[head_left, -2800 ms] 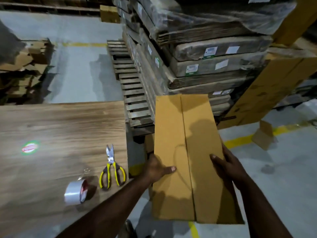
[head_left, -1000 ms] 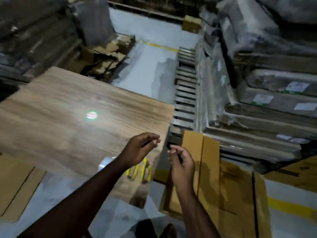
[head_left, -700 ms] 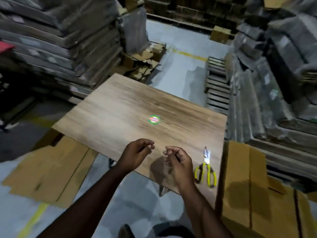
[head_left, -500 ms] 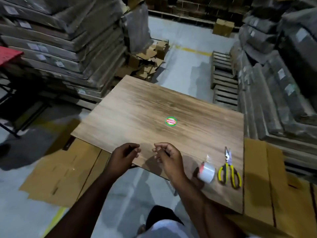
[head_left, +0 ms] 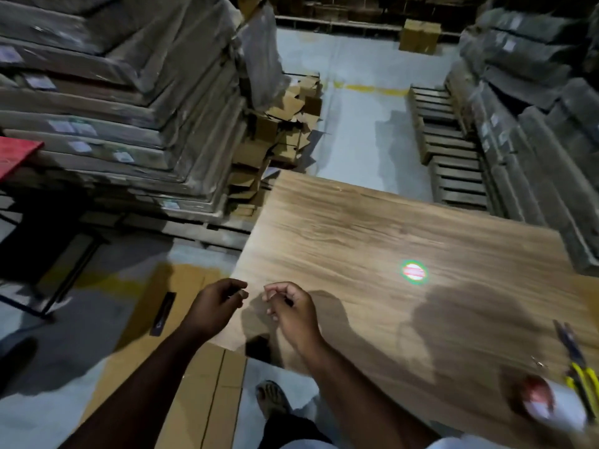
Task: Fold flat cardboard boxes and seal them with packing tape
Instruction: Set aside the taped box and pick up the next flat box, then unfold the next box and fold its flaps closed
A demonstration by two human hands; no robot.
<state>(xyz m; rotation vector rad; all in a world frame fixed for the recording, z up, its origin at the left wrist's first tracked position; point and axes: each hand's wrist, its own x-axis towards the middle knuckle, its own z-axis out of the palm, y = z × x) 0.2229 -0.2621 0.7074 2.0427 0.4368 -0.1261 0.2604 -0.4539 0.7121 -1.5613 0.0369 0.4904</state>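
My left hand and my right hand hover side by side over the near left corner of the wooden table, fingers curled in, nothing visible in either. A roll of packing tape lies at the table's near right, with yellow-handled scissors just right of it. Flat cardboard sheets lie on the floor below my left arm, left of the table.
Tall wrapped stacks of flat cardboard stand to the left, more wrapped stacks to the right beside a wooden pallet. Loose cardboard scraps pile up beyond the table. A red table edge shows far left. My foot is on the floor.
The folded box I held earlier is out of my hands and out of view. My view has swung left; the table, tape and scissors slid right. Both hands stay curled together.
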